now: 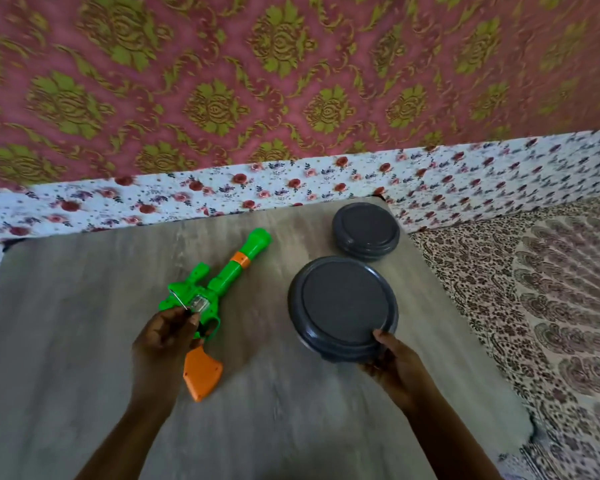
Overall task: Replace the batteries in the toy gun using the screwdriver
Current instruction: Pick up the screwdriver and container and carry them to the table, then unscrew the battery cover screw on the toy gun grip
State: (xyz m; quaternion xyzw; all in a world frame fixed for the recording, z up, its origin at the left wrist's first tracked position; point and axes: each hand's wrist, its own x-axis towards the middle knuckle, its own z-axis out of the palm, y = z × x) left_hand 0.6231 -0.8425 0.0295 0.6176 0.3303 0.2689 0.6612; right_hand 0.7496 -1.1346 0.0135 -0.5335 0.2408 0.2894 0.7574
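Both hands busy on the tabletop (84, 341).
Right grip (392, 362) clasps the near grey lidded container (342, 308); left grip (165, 336) pinches a thin screwdriver (181, 302) over the green-and-orange toy gun (215, 292) lying flat. A second grey container (365, 230) sits behind.

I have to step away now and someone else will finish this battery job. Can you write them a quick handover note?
Left hand: pinches a thin metal screwdriver over the green and orange plastic toy gun, which lies on the grey wood-grain table.
Right hand: grips the rim of the nearer round dark grey lidded container; a smaller one sits behind it.
Done: cannot tell whether any screw is out.
Left: open the compartment, swap batteries, close it. No batteries in view.
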